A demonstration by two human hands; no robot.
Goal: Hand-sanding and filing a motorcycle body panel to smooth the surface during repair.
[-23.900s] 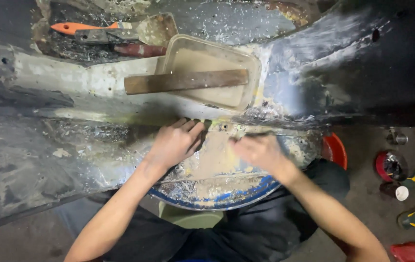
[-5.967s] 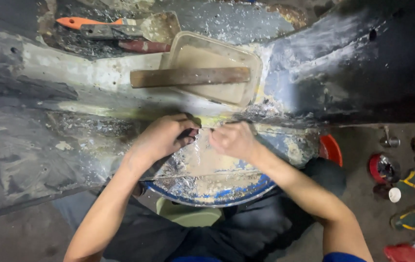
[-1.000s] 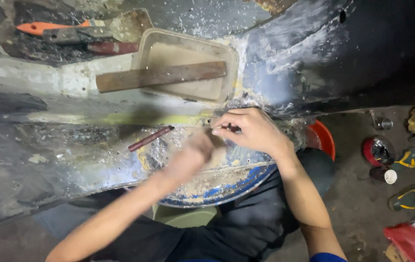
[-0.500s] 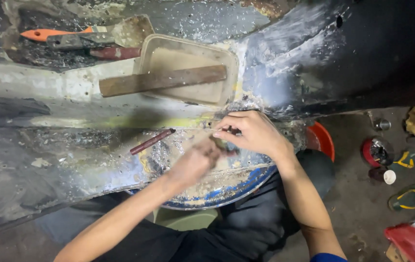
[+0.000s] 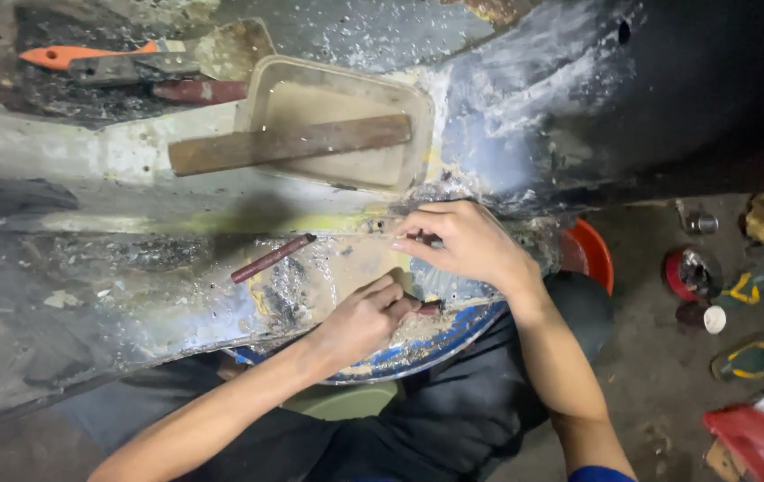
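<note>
The left hand (image 5: pixel 360 317) is curled nearly closed, its fingertips pinched round a small dark reddish tool (image 5: pixel 427 306) whose tip pokes out toward the right; it rests on the putty-smeared metal panel (image 5: pixel 132 286), just above the blue rim of a round drum (image 5: pixel 427 344). The right hand (image 5: pixel 458 241) lies just above and to the right of it, fingers bent and pressed to the panel's edge, a small dark piece (image 5: pixel 427 239) showing between the fingertips; whether it is truly gripped I cannot tell. The two hands are near but apart.

To the left of the hands a thin reddish rod (image 5: pixel 272 258) lies slantwise on the panel, touched by neither hand; beyond it, higher up, a beige tray (image 5: pixel 418 107) sits on the panel with a rusty flat bar (image 5: pixel 288 145) laid across it; further up and left lie an orange-handled scraper (image 5: pixel 70 56) and a dark reddish handle (image 5: pixel 199 90).

To the right of the right forearm a red bucket (image 5: pixel 592 254) stands on the floor (image 5: pixel 650 375); past it are a red round tin (image 5: pixel 690 272), a white cap (image 5: pixel 714 319), sandals with yellow straps (image 5: pixel 748 357) and a red bag (image 5: pixel 752 442).
</note>
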